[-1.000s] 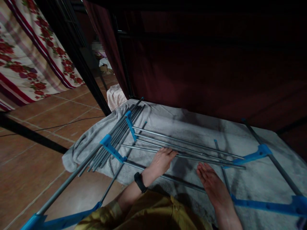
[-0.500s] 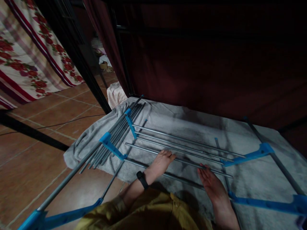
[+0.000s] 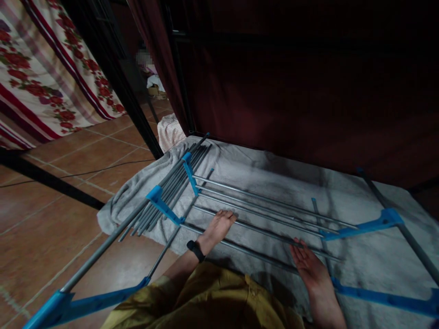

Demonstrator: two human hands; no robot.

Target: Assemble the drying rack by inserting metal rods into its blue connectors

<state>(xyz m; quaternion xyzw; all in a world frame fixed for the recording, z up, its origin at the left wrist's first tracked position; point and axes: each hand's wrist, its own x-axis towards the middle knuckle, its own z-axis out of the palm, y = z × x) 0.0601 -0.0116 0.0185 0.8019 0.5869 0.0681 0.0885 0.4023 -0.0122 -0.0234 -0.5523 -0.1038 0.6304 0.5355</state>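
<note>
A loose grey metal rod (image 3: 262, 232) lies crosswise in front of me, held in both hands, its left end near the blue bracket of a metal drying rack frame. My left hand (image 3: 222, 225), with a dark band on the wrist, is closed over the rod left of its middle. Farther right, my right hand (image 3: 307, 262) grips the rod between thumb and fingers, partly hidden behind it. Several parallel rods (image 3: 254, 195) span the frame just beyond. Blue plastic brackets (image 3: 164, 205) join the frame's tubes at the left, and another blue bracket (image 3: 365, 224) stands at the right.
A bundle of loose rods (image 3: 174, 185) lies at the left on a grey blanket (image 3: 350, 192). Dark bed-frame posts (image 3: 120, 87) rise at the left, a maroon curtain (image 3: 274, 100) hangs behind. Brown floor tiles (image 3: 51, 228) and a thin cable (image 3: 92, 173) show at the left.
The held rod has shifted to the right. My left hand has moved leftward along it, while my right hand has moved slightly right. The view has shifted a little.
</note>
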